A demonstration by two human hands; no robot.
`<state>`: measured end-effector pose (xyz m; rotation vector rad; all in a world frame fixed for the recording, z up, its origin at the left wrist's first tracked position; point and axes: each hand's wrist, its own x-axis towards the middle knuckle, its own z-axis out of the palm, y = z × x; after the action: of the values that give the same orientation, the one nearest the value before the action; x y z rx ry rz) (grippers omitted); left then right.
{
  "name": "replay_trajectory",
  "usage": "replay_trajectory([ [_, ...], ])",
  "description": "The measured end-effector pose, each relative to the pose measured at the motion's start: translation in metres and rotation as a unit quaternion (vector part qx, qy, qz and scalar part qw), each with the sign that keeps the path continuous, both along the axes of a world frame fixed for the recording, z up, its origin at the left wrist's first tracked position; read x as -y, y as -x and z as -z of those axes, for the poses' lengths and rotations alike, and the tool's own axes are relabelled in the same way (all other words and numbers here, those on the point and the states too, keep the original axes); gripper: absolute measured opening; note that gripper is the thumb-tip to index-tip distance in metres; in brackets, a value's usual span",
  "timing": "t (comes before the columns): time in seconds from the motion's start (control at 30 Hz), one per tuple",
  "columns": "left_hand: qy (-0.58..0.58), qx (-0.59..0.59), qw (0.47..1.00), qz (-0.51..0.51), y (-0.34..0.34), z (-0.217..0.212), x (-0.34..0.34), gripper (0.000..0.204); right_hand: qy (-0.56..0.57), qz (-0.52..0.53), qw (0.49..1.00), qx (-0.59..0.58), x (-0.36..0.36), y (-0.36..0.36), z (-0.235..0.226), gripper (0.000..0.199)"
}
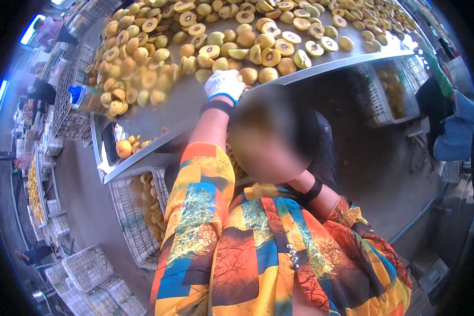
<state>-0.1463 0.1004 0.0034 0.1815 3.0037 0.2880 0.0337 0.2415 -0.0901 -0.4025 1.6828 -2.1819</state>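
Note:
Yellow fruit halves [209, 51], many showing a brown centre on the cut face, lie heaped across a metal table [180, 102]. My left hand [224, 84], in a white glove, is at the table's near edge beside the closest halves. Its fingers look curled in, and what they hold, if anything, is hidden. My right hand [266, 152] is lower and to the right, in front of my body. A blurred round patch covers it, so neither its fingers nor anything in them can be made out. Dark bands circle both wrists.
Below the table at left stands a white crate [126, 224] with fruit pieces. Another fruit-filled crate [371, 100] is at right. A whole orange-yellow fruit [124, 148] and scraps lie at the table's left corner, near a blue-capped bottle [84, 97]. A person [450, 113] stands at right.

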Motion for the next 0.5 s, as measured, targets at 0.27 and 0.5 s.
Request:
replay_trajectory([
  [0.27,-0.296,-0.146,0.944,0.025,-0.092,-0.045,0.038,0.054,0.117,0.098,0.988,0.011,0.006,0.033,-0.017,0.031],
  [0.5,-0.802,0.078,0.578,-0.128,-0.169,-0.008,0.040,0.055,0.127,0.022,0.992,-0.015,0.030,0.028,-0.038,0.031],
])
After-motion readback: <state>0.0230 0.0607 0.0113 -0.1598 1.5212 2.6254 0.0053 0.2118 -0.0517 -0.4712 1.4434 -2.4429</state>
